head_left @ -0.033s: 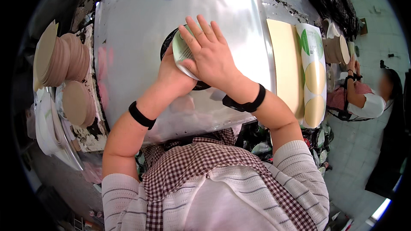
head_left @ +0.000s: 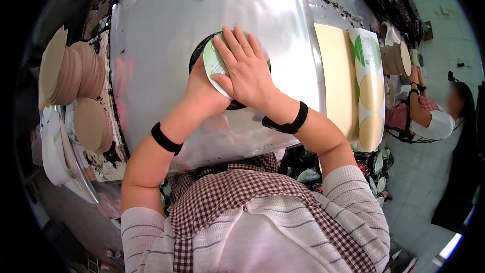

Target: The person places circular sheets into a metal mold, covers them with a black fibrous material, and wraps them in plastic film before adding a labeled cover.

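A round green-and-white label (head_left: pixel 214 65) lies on top of a black, glossy, plastic-wrapped round thing (head_left: pixel 198 53) over the silvery sheet at the middle of the table. My right hand (head_left: pixel 246 71) rests palm down across the label, its fingers stretched out and fairly close together, covering the label's right part. From the lower left, my left hand (head_left: pixel 206 91) reaches to the label's near edge. The left fingers are hidden behind the label and the black thing, so their grip does not show.
Stacks of beige discs (head_left: pixel 86 71) stand on the left, with a shorter stack (head_left: pixel 92 125) nearer. Right of the silvery sheet (head_left: pixel 151 30) lie a cream sheet (head_left: pixel 336 81) and a strip of round labels (head_left: pixel 367 45). Another person (head_left: pixel 434 114) works at the far right.
My right hand has shifted slightly nearer to me, its fingers drawn a little closer together. More of the label's left side shows. The left hand has barely moved.
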A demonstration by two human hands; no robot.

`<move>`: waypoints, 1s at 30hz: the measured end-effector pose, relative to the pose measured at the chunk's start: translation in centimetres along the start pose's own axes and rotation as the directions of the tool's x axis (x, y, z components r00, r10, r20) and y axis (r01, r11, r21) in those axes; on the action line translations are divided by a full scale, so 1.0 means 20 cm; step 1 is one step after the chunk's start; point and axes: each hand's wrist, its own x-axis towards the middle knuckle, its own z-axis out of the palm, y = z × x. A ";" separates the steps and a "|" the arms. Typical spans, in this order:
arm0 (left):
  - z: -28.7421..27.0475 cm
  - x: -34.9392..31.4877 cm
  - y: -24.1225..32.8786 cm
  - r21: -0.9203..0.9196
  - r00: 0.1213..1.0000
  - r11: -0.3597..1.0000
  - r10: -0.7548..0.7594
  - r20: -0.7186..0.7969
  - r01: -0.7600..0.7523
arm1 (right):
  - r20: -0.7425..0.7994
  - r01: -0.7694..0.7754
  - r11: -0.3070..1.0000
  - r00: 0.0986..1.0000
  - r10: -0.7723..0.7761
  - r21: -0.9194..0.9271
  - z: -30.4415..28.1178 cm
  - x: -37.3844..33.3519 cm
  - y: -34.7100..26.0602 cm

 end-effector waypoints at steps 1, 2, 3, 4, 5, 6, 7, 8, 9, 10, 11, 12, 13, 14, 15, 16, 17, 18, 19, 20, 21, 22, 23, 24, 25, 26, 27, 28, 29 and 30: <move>-0.01 0.01 -0.01 0.010 0.998 0.998 0.058 -0.022 -0.058 | 0.007 -0.026 0.999 1.000 0.025 0.044 0.02 -0.01 0.00; -0.03 0.00 0.00 0.022 0.992 0.993 0.116 -0.043 -0.115 | 0.033 -0.006 0.997 0.999 0.003 0.078 0.02 -0.01 0.02; -0.03 -0.02 0.00 0.030 0.985 0.986 0.164 -0.049 -0.162 | 0.069 0.000 0.992 0.998 -0.009 0.124 0.01 -0.04 0.02; -0.03 0.00 0.00 -0.001 0.985 0.985 0.172 0.005 -0.172 | 0.105 0.004 0.985 0.994 -0.022 0.171 0.00 -0.06 0.03; -0.01 -0.03 -0.02 0.072 0.978 0.979 0.195 -0.069 -0.190 | 0.123 -0.004 0.967 0.992 -0.028 0.255 0.00 -0.06 0.05; 0.01 -0.04 -0.05 0.153 0.963 0.966 0.232 -0.137 -0.210 | 0.131 -0.014 0.942 0.991 -0.032 0.336 0.00 -0.05 0.07; 0.02 -0.06 -0.07 0.233 0.941 0.946 0.272 -0.200 -0.224 | 0.139 -0.025 0.910 0.990 -0.036 0.414 -0.01 -0.05 0.09; 0.03 -0.10 -0.08 0.354 0.926 0.919 0.274 -0.261 -0.172 | 0.140 -0.061 0.852 0.990 -0.015 0.519 -0.02 -0.07 0.11; 0.07 -0.10 -0.12 0.124 0.904 0.989 0.124 -0.410 -0.079 | 0.172 -0.023 0.902 0.983 -0.058 0.431 0.00 -0.06 0.11; 0.15 -0.11 -0.16 -0.127 0.854 0.992 -0.065 -0.516 -0.001 | 0.215 0.020 0.940 0.972 -0.099 0.341 0.01 -0.06 0.10; 0.21 -0.12 -0.20 -0.376 0.780 0.925 -0.269 -0.565 0.047 | 0.260 0.067 0.966 0.956 -0.133 0.249 0.03 -0.07 0.09; 0.18 -0.10 -0.21 -0.788 0.770 0.612 -0.471 -0.430 -0.066 | 0.274 0.099 0.987 0.953 -0.131 0.125 0.06 -0.07 0.05; 0.14 -0.08 -0.21 -0.528 0.829 0.847 -0.248 -0.502 -0.067 | 0.247 0.097 0.991 0.962 -0.118 0.096 0.09 -0.08 0.04; 0.08 -0.06 -0.21 -0.204 0.873 0.973 -0.005 -0.487 -0.108 | 0.230 0.108 0.983 0.963 -0.141 0.152 0.12 -0.08 0.05; 0.02 -0.04 -0.17 0.142 0.887 0.973 0.226 -0.403 -0.184 | 0.208 0.135 0.971 0.962 -0.176 0.197 0.11 -0.08 0.08; -0.02 -0.02 -0.08 0.384 0.957 0.889 0.286 -0.044 -0.248 | 0.275 0.087 0.962 0.948 -0.160 0.258 0.04 -0.03 0.10; -0.03 -0.03 -0.06 0.373 0.962 0.892 0.273 0.001 -0.253 | 0.472 0.097 0.868 0.807 -0.355 0.487 -0.07 0.05 0.26; -0.05 -0.01 -0.06 0.361 0.961 0.893 0.272 0.045 -0.269 | 0.255 -0.094 0.656 0.955 -0.154 0.749 -0.07 -0.05 0.33; -0.05 0.02 -0.05 0.345 0.957 0.893 0.277 0.084 -0.288 | 0.111 -0.151 0.326 0.984 0.138 0.933 -0.04 -0.14 0.39; -0.05 0.02 -0.03 0.365 0.947 0.874 0.289 0.139 -0.321 | 0.128 -0.212 0.238 0.936 0.327 0.948 -0.03 -0.15 0.37; -0.04 0.03 -0.02 0.378 0.940 0.861 0.306 0.151 -0.341 | 0.158 -0.257 0.131 0.848 0.507 0.958 -0.01 -0.17 0.32; -0.04 0.05 -0.03 0.400 0.932 0.842 0.318 0.172 -0.362 | 0.200 -0.269 0.003 0.723 0.661 0.963 0.03 -0.18 0.25; -0.05 0.05 -0.02 0.421 0.924 0.823 0.330 0.195 -0.382 | -0.250 -0.164 0.694 0.855 0.454 0.700 0.09 -0.21 0.16; -0.08 0.04 -0.01 0.485 0.924 0.788 0.300 0.237 -0.380 | -0.214 -0.076 0.601 0.893 0.396 0.796 0.00 -0.22 0.12; -0.06 0.01 -0.03 0.528 0.934 0.770 0.288 0.212 -0.357 | -0.197 0.018 0.491 0.928 0.317 0.871 -0.12 -0.19 0.10; -0.05 0.01 0.05 0.420 0.966 0.891 0.072 0.248 -0.174 | -0.274 0.139 0.562 0.948 0.162 0.815 -0.22 -0.20 0.08; -0.03 0.02 0.18 0.307 0.940 0.951 -0.140 0.310 0.041 | -0.322 0.206 0.531 0.937 0.135 0.822 -0.31 -0.21 0.09; -0.03 -0.03 0.35 0.273 0.918 0.895 0.272 0.290 -0.351 | -0.328 0.198 0.555 0.934 0.144 0.808 -0.38 -0.28 0.19; -0.08 -0.09 0.52 0.259 0.723 0.676 0.642 0.253 -0.690 | -0.370 0.228 0.517 0.910 0.189 0.825 -0.42 -0.35 0.26; -0.14 -0.07 0.60 0.169 0.700 0.680 0.703 0.128 -0.714 | -0.374 0.225 0.472 0.894 0.248 0.852 -0.43 -0.48 0.41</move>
